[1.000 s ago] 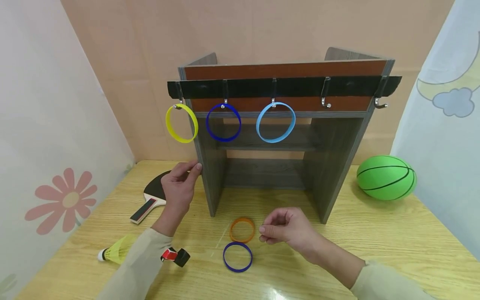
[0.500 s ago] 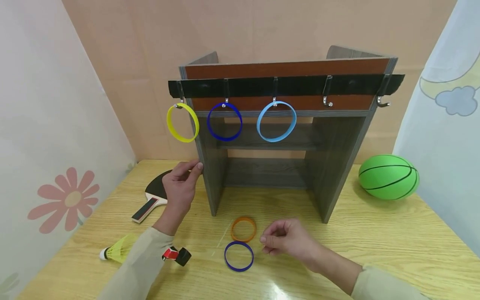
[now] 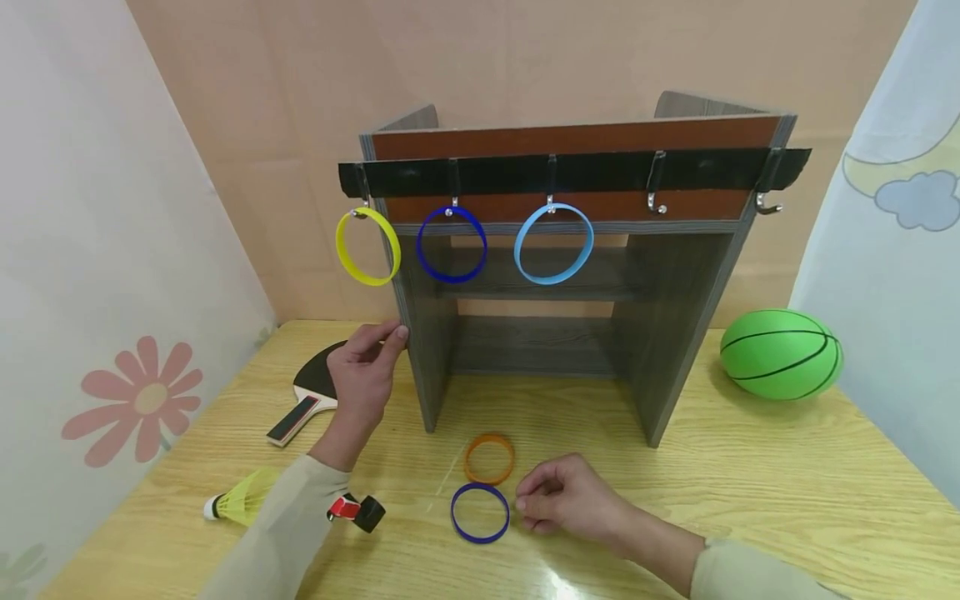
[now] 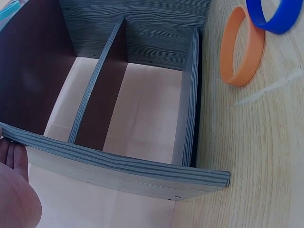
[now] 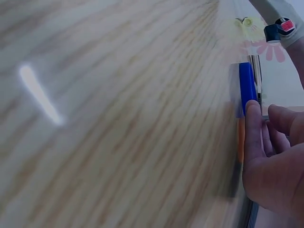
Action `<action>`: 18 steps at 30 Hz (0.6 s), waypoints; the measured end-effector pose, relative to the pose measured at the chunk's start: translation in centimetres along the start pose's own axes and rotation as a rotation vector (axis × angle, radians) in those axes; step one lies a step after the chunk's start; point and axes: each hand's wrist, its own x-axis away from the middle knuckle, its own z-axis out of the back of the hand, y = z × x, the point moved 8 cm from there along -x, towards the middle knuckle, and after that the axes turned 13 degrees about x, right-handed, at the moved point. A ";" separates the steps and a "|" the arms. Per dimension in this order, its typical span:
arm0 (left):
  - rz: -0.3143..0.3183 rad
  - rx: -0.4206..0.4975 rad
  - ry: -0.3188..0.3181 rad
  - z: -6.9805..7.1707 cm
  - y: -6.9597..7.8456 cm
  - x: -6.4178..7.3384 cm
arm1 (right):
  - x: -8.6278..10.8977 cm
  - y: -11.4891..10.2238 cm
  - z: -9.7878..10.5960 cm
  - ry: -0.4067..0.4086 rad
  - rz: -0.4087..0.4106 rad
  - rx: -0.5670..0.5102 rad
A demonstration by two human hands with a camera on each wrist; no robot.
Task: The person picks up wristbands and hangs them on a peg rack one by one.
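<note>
My left hand grips the left side panel of a grey wooden shelf, thumb on its front edge. My right hand is low over the table, fingers loosely bent with a gap to the thumb, holding nothing. Its fingertips are right beside a dark blue wristband lying on the table. An orange wristband lies just behind that one. From hooks on the shelf's black strip hang a yellow wristband, a blue wristband and a light blue wristband.
Two more hooks, one of them a bare hook at the far right, carry nothing. A green ball sits right of the shelf. On the left lie a table tennis paddle and a yellow shuttlecock.
My right hand has come down and toward me, from beside the orange wristband to beside the dark blue one. The left hand keeps its place on the shelf panel.
</note>
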 end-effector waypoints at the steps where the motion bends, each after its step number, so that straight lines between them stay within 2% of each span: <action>1: 0.001 0.000 0.000 0.0 0.0 0.0 | 0.0 0.1 -0.1 0.001 -0.002 0.000; 8: -0.013 -0.020 0.000 0.1 -0.1 -0.1 | -0.5 0.2 -0.5 0.004 -0.042 0.012; 18: -0.018 -0.001 -0.005 0.0 -0.1 0.0 | -1.1 -0.4 -0.9 0.043 -0.042 0.123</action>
